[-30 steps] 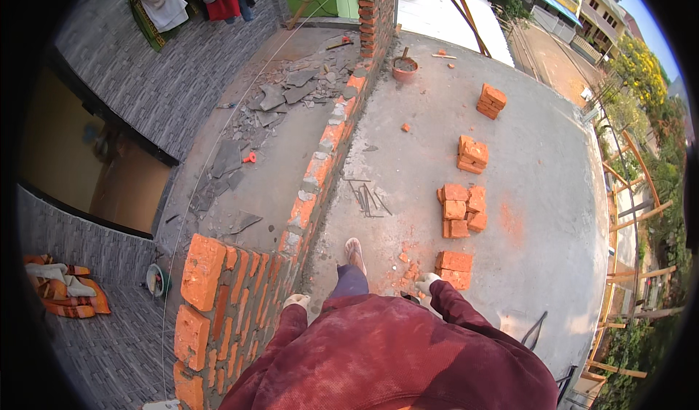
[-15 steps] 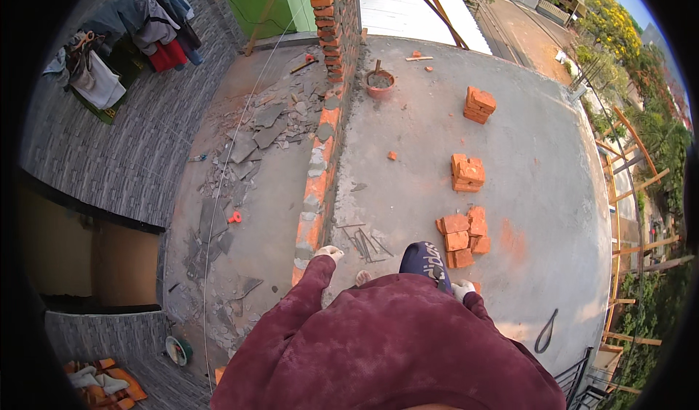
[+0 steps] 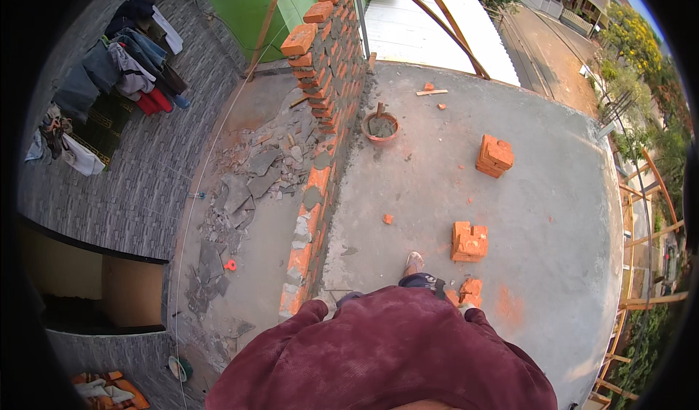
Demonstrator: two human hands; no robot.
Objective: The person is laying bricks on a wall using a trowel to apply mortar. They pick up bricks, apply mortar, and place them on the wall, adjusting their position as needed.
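Note:
My left hand (image 3: pixel 329 305), in a pale glove, hangs beside the low brick wall (image 3: pixel 314 200) topped with patches of mortar. My sleeve and body cover most of it. On the other side my right hand (image 3: pixel 464 307), also gloved, shows only a sliver next to the nearest brick pile (image 3: pixel 471 290); its fingers are hidden. Whether either hand holds anything cannot be made out. One shod foot (image 3: pixel 414 261) is forward on the concrete. Ahead stand two more brick stacks (image 3: pixel 470 242), (image 3: pixel 495 155). An orange tub (image 3: pixel 381 127) of mortar sits against the wall.
The wall rises into a taller brick section (image 3: pixel 331 60) ahead. Broken slabs (image 3: pixel 263 173) litter the strip left of it. A string line (image 3: pixel 191 213) runs along that side. A wooden railing (image 3: pixel 628 250) follows the right edge. Laundry (image 3: pixel 138 68) hangs at far left.
I have stepped forward along the wall; the tub and brick stacks are nearer. Both hands are now lower in view and more hidden by my body.

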